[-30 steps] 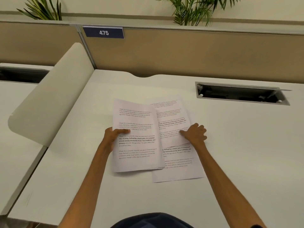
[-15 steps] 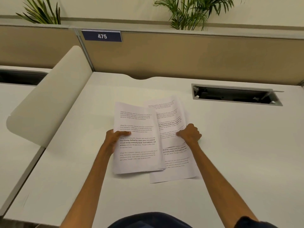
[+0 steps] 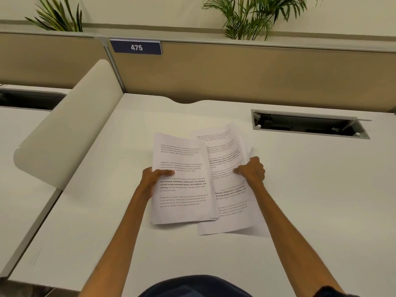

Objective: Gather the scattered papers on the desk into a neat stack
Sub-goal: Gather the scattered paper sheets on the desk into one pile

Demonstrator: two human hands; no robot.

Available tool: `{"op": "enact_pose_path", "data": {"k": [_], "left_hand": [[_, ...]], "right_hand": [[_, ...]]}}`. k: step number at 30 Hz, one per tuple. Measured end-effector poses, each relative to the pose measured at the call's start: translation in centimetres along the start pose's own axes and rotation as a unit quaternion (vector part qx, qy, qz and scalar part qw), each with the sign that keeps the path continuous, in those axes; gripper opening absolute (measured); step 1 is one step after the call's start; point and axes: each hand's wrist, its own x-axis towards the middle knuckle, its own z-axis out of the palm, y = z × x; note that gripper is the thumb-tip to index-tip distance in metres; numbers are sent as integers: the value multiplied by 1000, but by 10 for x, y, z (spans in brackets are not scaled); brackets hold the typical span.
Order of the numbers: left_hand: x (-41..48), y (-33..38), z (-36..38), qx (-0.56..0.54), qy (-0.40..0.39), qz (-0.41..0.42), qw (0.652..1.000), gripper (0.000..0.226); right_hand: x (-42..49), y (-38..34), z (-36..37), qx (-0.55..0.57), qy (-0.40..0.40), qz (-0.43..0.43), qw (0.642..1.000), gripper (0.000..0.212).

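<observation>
Printed white papers lie overlapping on the middle of the white desk (image 3: 300, 189). A left bundle of sheets (image 3: 182, 202) lies on top, and my left hand (image 3: 153, 179) grips its left edge with the thumb on the text. To its right, a tilted upper sheet (image 3: 222, 151) overlaps a lower sheet (image 3: 233, 219) that sticks out toward me. My right hand (image 3: 251, 171) pinches the right edge of the tilted sheets, which curl up a little there.
An open cable tray slot (image 3: 308, 124) is set into the desk at the back right. A curved cream divider (image 3: 70, 133) stands along the desk's left edge. A tan partition (image 3: 257, 76) with a "475" label (image 3: 136, 47) closes off the back.
My right hand has closed from flat on the right sheets to pinching their right edge, lifting it slightly. Both hands have drawn the papers a little closer together.
</observation>
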Motion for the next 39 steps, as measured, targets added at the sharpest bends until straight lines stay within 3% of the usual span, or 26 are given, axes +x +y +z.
{"op": "enact_pose_path", "data": {"k": [4,9,21,25,27,31,35,37,39], "left_hand": [[-1,-3,7,-1,-3,4,1000,44],[-2,-6,9,6,-2,-1,1000,46],[4,-18,-1,-7,42,-44,998,39],[5,-17,5,-11,63,-64,996,55],[3,-14,11,-47,14,-56,997,72],[4,-12,12,-101,-88,-55,989,101],[7,-7,6,-99,-92,-86,987,107],[5,-2,4,-36,-83,-95,991,100],[3,1,7,36,-80,-79,993,73]], "right_hand": [[2,5,-5,9,24,-22,999,75],[9,12,-4,129,-16,-3,992,55],[-5,-34,-93,255,107,-128,952,33],[-11,-39,-107,371,28,-130,919,35],[-15,-37,-98,392,-19,-123,912,35],[-9,-22,-48,386,-76,-59,917,42],[2,0,2,290,-82,-51,952,46],[3,7,21,198,-64,-72,976,48],[3,12,37,116,-48,-121,985,51]]}}
